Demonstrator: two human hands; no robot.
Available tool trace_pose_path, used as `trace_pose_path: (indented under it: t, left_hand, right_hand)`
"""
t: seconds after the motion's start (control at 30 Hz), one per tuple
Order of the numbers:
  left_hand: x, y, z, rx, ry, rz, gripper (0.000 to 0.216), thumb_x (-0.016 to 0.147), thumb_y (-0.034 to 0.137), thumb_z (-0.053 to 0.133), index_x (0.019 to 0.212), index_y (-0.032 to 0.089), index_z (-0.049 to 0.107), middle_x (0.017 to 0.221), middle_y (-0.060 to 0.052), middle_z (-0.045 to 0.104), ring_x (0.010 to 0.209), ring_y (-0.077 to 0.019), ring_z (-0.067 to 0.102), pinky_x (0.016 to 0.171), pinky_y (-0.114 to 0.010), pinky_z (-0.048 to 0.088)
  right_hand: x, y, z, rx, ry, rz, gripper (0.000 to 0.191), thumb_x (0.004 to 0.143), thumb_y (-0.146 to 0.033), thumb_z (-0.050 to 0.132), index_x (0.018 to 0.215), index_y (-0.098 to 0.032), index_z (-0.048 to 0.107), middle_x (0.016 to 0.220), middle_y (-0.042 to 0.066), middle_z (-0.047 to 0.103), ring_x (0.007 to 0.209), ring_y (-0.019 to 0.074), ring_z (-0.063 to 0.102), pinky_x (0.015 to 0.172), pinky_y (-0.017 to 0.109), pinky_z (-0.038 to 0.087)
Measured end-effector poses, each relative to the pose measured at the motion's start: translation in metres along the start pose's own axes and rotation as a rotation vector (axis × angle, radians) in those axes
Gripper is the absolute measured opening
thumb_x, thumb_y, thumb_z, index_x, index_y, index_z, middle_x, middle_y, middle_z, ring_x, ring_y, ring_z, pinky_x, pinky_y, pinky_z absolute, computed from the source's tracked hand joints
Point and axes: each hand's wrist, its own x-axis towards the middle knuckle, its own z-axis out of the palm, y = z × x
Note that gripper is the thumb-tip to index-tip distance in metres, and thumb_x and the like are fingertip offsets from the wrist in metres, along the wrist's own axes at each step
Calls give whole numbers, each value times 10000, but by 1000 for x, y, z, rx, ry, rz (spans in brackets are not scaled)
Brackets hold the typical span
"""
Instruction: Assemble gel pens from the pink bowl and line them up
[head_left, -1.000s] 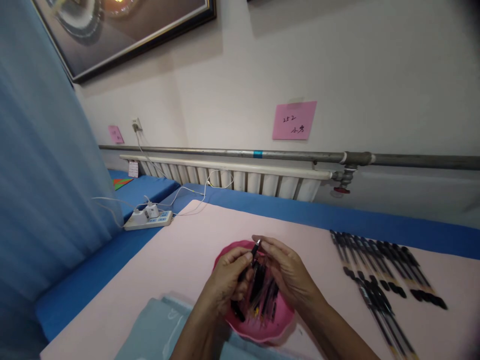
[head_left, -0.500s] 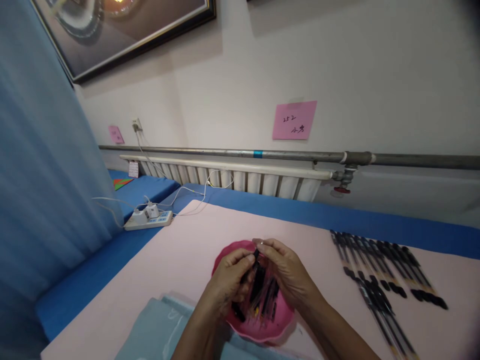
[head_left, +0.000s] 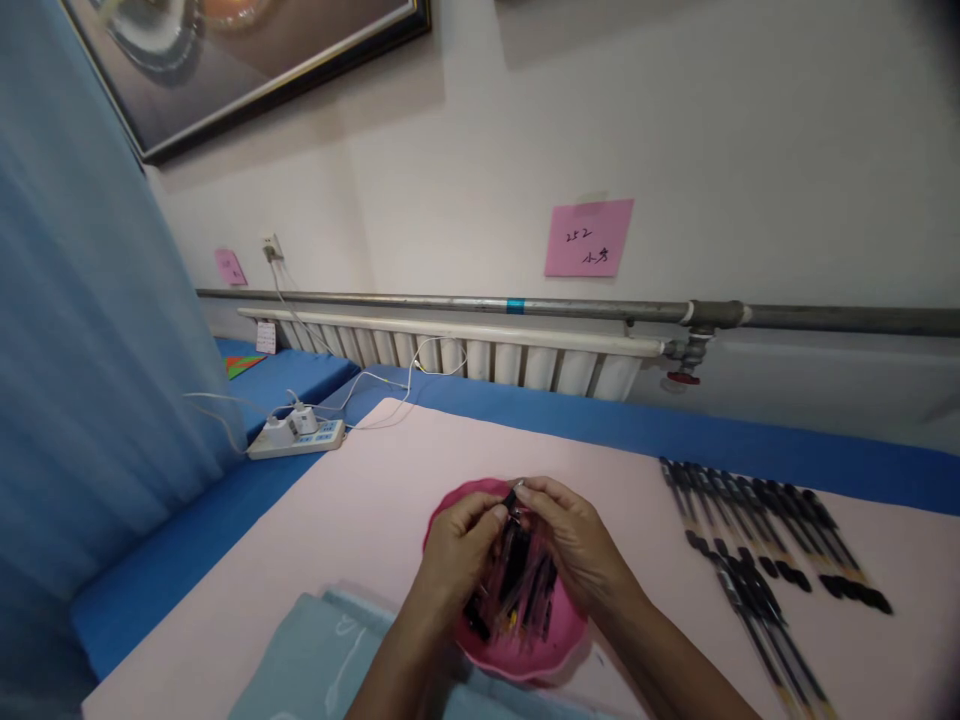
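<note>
Both my hands hover over a pink bowl [head_left: 556,640] that holds several black pen parts. My left hand [head_left: 459,555] is closed around a black pen [head_left: 498,540], gripping its body. My right hand [head_left: 576,545] pinches the top end of the same pen with thumb and forefinger. The two hands meet at the pen's tip, above the bowl's far rim.
Rows of black pens [head_left: 757,540] lie on the pink mat [head_left: 360,500] to the right. A light blue cloth [head_left: 307,665] lies at the near edge. A white power strip [head_left: 296,437] with cables sits on the blue surface at left. A radiator [head_left: 465,355] runs along the wall.
My right hand's fingers have closed in on the pen's top end, and both hands have drawn slightly closer together. The bowl and the pens on the mat stay put.
</note>
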Motion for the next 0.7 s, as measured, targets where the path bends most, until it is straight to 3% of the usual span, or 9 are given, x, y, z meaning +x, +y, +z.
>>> trace_pose_path:
  t: [0.1, 0.17, 0.37, 0.47, 0.7]
  left_hand:
    - [-2, 0, 1, 150, 72, 146, 211, 753, 352, 556, 852, 209, 676, 645, -3, 605, 553, -117, 491, 492, -224, 363]
    - [-2, 0, 1, 169, 83, 152, 201, 749, 349, 562, 832, 214, 685, 676, -20, 627, 608, -139, 518, 508, -230, 375]
    - [3, -2, -5, -48, 79, -51, 225, 726, 393, 579, 814, 190, 626, 508, 42, 512, 381, -71, 377, 361, -197, 235]
    - [4, 1, -12, -166, 63, -145, 239, 717, 412, 575, 771, 180, 559, 493, 73, 477, 296, -28, 281, 312, -182, 156]
    - [7, 2, -24, -277, 57, -158, 231, 701, 362, 594, 811, 177, 509, 542, 54, 548, 293, -27, 340, 285, -155, 168]
  right_hand:
    - [-1, -1, 2, -20, 18, -21, 216, 633, -357, 731, 710, -164, 670, 644, -5, 607, 610, 131, 511, 605, 257, 408]
    - [-1, -1, 1, -62, 23, -27, 226, 643, -373, 719, 705, -162, 665, 655, -4, 605, 598, 123, 500, 592, 251, 404]
    - [4, -8, -8, -209, 83, -5, 291, 666, -381, 669, 861, -165, 675, 717, 17, 637, 554, 111, 499, 543, 250, 392]
    - [6, -17, -13, -310, 158, -35, 239, 648, -344, 649, 803, -165, 682, 684, 14, 641, 546, 116, 503, 545, 256, 394]
    - [7, -25, -18, -405, 171, -76, 145, 639, -287, 593, 702, -182, 673, 668, 7, 642, 613, 145, 540, 555, 261, 390]
